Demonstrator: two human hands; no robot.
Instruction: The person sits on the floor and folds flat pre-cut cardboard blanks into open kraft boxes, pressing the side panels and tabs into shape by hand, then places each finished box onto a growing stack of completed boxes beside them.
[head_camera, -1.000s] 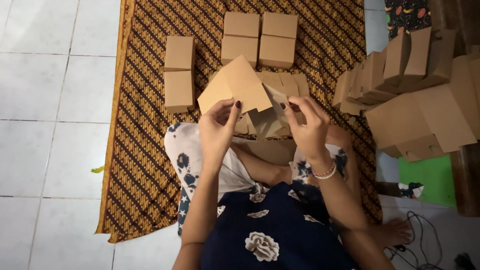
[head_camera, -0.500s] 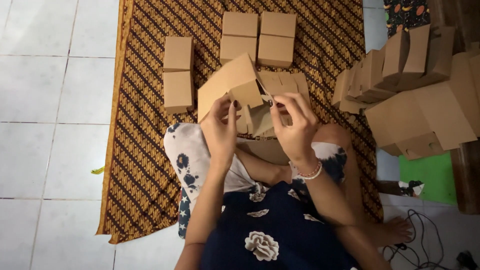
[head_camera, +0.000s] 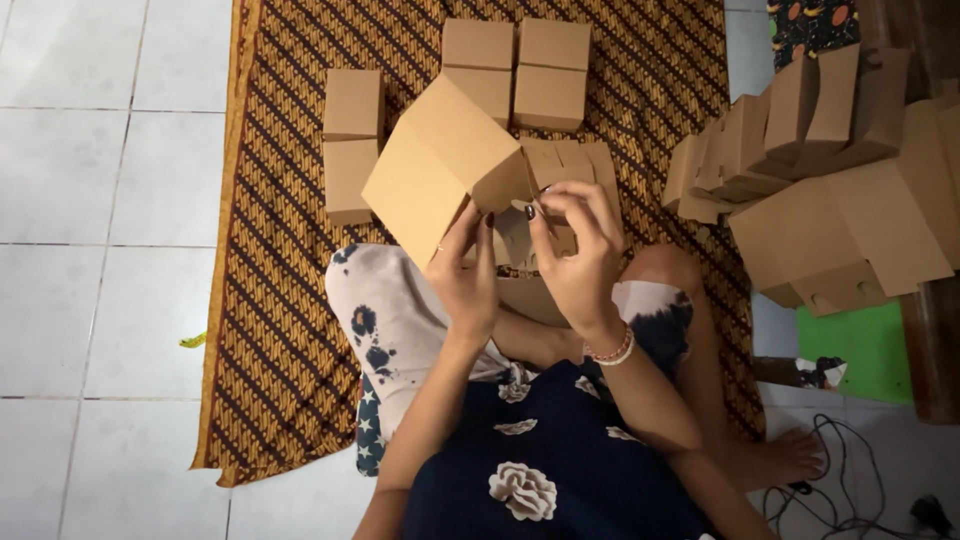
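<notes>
A brown cardboard box (head_camera: 440, 165), partly folded, is held over my lap. My left hand (head_camera: 463, 278) grips its near lower edge from beneath, fingers closed on the cardboard. My right hand (head_camera: 578, 250) pinches a flap at the box's right end, by the open side. Under the box lies a flat unfolded cardboard blank (head_camera: 565, 165) on the patterned brown cloth (head_camera: 280, 300). The inside of the box is hidden from me.
Several finished brown boxes stand on the cloth: two at the left (head_camera: 352, 140), two at the back (head_camera: 515, 65). A pile of folded boxes (head_camera: 830, 190) leans at the right. White tiles (head_camera: 100, 200) lie left; cables (head_camera: 850, 490) lie at the lower right.
The box has been lifted and turned, its broad side now facing up and left. My right hand moved from the loose blank to the box's right-end flap.
</notes>
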